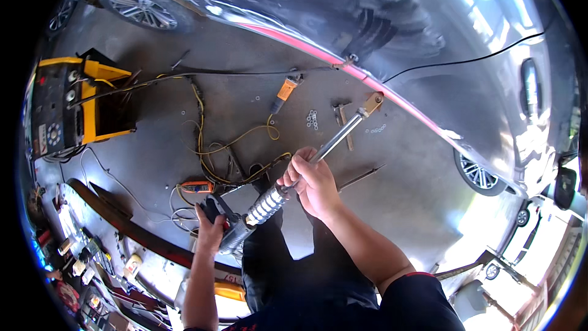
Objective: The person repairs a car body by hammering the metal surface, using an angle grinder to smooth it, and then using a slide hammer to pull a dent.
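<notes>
A long dent puller lies slanted in front of me, with a chrome rod (337,139), a ribbed spring-like section (265,206) and a grey body at the near end. My right hand (315,184) is closed round the rod just beyond the ribbed section. At the near end, my left hand (211,230) grips the black handle, its thumb pointing up. The tool's brass-coloured end piece (372,104) reaches the pink-red lower edge (318,53) of a dark car (422,79); whether it is hooked on cannot be made out.
An orange angle grinder (285,91) with a yellow cord lies on the floor, near several washers (312,119) and a hammer (344,124). A yellow-black machine (89,107) stands left. An orange meter (197,187) lies near my left hand. A black cable (245,73) runs to the sill.
</notes>
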Motion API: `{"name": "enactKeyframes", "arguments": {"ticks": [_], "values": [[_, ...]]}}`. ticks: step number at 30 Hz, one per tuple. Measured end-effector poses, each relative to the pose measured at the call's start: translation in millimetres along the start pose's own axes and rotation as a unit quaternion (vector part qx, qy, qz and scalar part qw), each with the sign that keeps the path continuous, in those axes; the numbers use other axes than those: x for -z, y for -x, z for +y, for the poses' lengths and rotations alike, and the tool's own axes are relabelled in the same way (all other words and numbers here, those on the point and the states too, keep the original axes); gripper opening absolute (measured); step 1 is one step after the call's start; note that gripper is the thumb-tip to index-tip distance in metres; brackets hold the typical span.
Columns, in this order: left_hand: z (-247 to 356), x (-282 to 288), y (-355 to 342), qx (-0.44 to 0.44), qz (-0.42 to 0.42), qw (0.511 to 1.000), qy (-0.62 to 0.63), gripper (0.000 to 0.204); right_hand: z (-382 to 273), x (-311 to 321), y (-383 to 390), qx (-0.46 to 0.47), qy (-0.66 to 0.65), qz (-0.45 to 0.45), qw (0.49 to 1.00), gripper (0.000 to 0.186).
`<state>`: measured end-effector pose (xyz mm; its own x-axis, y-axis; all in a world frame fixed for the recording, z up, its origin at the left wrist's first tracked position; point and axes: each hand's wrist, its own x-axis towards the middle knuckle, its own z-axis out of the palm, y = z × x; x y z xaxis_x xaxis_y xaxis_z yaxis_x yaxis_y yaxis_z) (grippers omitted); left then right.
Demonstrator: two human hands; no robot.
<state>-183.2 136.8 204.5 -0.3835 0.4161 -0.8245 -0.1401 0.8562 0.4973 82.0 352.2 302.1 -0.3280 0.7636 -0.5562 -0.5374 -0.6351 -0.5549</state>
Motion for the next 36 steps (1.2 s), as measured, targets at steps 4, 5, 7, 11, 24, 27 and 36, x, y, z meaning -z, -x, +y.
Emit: {"name": "enactKeyframes", "arguments": {"ticks": [4, 5, 7, 11, 24, 27, 36], "values": [[35.0, -30.1, -86.0, -0.021, -0.013, 0.996, -0.091, 0.102, 17.6, 62.9, -57.1, 0.037, -0.036, -0.002, 0.999, 0.016], [24.1, -35.1, -115.7, -0.067, -0.014, 0.989, -0.129, 0.102, 22.9, 77.9, -68.0, 0.052, -0.039, -0.012, 0.998, 0.015], [35.5, -79.6, -146.9, -0.054, -0.023, 0.985, -0.164, 0.1, 26.4, 111.6, -93.6, 0.071, -0.049, -0.006, 0.996, 0.014], [-21.1, -137.6, -207.9, 0.007, -0.108, 0.973, -0.203, 0.087, 33.0, 161.9, -122.6, 0.09, -0.016, 0.008, 0.996, 0.011], [-99.8, -213.2, -248.4, 0.141, -0.408, 0.902, 0.001, 0.085, 65.9, 242.9, -169.8, 0.079, -0.013, -0.116, 0.99, 0.019], [-86.6, -217.7, -256.1, 0.092, -0.285, 0.95, 0.088, 0.071, 73.3, 260.0, -203.8, 0.061, -0.049, -0.174, 0.982, 0.024], [-85.1, -255.2, -250.0, -0.026, -0.109, 0.984, 0.14, 0.089, 67.3, 287.2, -236.9, 0.071, -0.071, -0.27, 0.958, 0.037]]}}
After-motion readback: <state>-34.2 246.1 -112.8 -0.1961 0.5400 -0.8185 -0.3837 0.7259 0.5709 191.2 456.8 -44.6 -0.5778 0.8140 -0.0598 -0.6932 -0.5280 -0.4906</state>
